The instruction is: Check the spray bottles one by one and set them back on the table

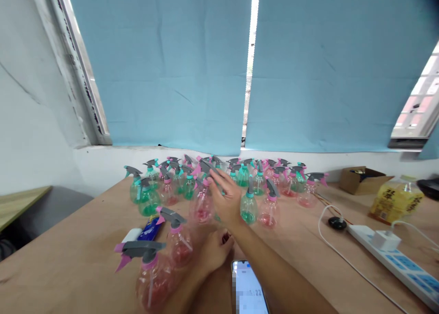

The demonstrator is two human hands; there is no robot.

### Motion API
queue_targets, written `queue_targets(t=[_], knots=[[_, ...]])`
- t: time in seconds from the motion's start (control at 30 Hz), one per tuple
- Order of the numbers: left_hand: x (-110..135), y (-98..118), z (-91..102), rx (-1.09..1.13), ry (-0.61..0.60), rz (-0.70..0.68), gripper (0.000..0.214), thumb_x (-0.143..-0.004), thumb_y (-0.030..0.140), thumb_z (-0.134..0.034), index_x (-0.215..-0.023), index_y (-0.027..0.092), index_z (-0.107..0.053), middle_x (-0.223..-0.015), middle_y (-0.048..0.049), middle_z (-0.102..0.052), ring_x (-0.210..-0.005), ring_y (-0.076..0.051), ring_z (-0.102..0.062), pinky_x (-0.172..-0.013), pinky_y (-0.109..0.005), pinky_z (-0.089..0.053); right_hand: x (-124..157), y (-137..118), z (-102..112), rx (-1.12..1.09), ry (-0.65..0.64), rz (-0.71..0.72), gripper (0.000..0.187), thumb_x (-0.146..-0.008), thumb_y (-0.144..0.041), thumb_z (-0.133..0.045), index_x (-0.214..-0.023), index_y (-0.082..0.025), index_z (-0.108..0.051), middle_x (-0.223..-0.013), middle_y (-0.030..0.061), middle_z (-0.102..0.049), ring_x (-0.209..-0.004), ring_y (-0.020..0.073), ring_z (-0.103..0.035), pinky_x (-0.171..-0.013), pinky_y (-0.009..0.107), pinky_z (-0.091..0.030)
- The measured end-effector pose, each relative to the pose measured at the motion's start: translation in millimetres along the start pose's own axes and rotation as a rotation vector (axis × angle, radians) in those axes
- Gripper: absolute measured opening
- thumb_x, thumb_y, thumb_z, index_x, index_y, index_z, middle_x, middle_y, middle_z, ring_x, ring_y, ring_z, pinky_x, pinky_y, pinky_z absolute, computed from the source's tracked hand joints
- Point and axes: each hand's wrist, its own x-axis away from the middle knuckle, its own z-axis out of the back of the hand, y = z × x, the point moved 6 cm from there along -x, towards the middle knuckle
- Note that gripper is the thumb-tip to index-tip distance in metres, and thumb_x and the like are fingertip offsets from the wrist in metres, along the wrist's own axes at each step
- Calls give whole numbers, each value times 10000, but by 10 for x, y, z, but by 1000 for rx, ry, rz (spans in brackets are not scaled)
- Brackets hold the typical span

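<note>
Pink-collared, clear spray bottle stands upright at the front of the group, with a grey and pink trigger head. My right hand reaches across to it, thumb and fingers closed around its neck and head. Nearer me, my left hand is curled low over the table; what it holds, if anything, is hidden. Left of that hand are two more pink spray bottles, one close in front and one just behind it. A lit phone lies below my right forearm.
Several green and pink spray bottles crowd the table's back. A blue packet lies left. Rightward are a cable, a black round object, a power strip, a yellow-labelled jug and an open cardboard box.
</note>
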Motion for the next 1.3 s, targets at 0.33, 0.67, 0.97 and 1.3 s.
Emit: queue_targets(t=[0.33,0.67,0.97,1.3], knots=[[-46,-33,-15,-247,-38,-37,226,-874,279,-487,-764,173,-653,-718,-2,-663,-708,-167,-595,-637,-250,-358,104,454,756,45,89,-110,342,-880,-272,-614,-1215,-201,-615,-1168,105,-653,-964,196,-651,-759,302,-565],[-126,-263,281,-56,242,69,220,-837,309,-474,-685,183,-570,-578,37,-540,-583,-136,-512,-587,-233,-354,561,722,794,85,-64,-226,321,-875,-324,-621,-1175,-209,-624,-1138,98,-656,-969,215,-633,-845,351,-533],[-213,-380,313,132,178,107,284,-811,447,-501,-756,181,-584,-571,53,-521,-452,-96,-435,-469,-210,-311,584,861,612,-119,-311,-411,425,-838,-332,-670,-1247,-220,-637,-992,53,-701,-794,188,-627,-717,317,-514],[-194,-370,260,92,106,67,319,-851,473,-515,-735,181,-568,-594,44,-529,-492,-98,-440,-504,-209,-308,530,846,446,-439,-663,-587,295,-696,-151,-566,-941,-208,-720,-727,-10,-622,-653,131,-526,-572,229,-376]])
